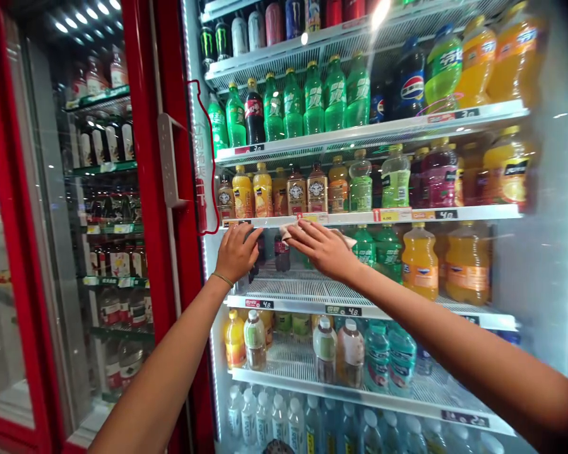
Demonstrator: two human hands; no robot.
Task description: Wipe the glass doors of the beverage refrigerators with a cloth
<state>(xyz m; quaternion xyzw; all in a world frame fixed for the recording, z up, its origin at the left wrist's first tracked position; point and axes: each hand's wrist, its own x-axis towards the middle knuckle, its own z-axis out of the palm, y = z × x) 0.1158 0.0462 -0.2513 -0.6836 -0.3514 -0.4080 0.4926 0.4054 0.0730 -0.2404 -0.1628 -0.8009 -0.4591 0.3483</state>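
Note:
I face an open drinks fridge with its red-framed glass door [163,157] swung to the left. My left hand [236,252] curls around a dark bottle [257,260] at the left end of the third wire shelf [303,287]. My right hand [324,249] lies over a pale cloth [289,232], fingers stretched, pressing it near the price strip [392,215] of the shelf above. A small dark bottle [281,253] stands between my hands. The shelf's left half is mostly bare; green bottles [376,249] and orange bottles [420,261] stand to the right.
Above are rows of green soda bottles [312,101], tea and juice bottles [296,189] and cans [265,25]. Below sit more juice bottles [324,350] and water bottles [274,416]. The fridge's right wall [549,252] is close.

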